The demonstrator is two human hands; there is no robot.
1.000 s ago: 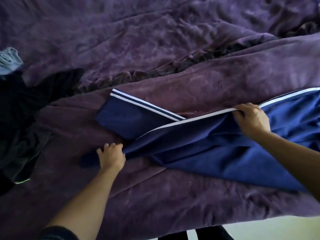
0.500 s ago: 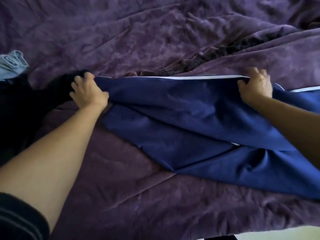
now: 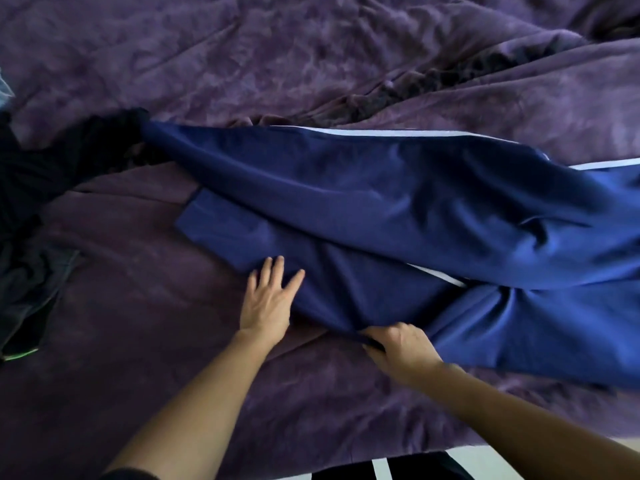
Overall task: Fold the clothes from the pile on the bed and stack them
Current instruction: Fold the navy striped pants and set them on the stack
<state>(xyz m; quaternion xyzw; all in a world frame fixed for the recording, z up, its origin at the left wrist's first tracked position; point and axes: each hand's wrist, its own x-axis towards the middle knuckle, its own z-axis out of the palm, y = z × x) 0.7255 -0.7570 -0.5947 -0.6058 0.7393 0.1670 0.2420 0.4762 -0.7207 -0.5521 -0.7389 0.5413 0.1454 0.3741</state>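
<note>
Head view: both hands are now at the near edge of the navy track pants (image 3: 381, 188), no longer at the far one.
The left hand (image 3: 268, 303) rests flat, fingers spread, on the lower leg. Just to its right, the right hand (image 3: 401, 348) has a pinching grip on the near fabric edge. The pants lie across the purple bed (image 3: 242, 64), upper leg over lower, its cuff touching the dark clothes pile (image 3: 34, 168) at left, where the left hand held it before.
</note>
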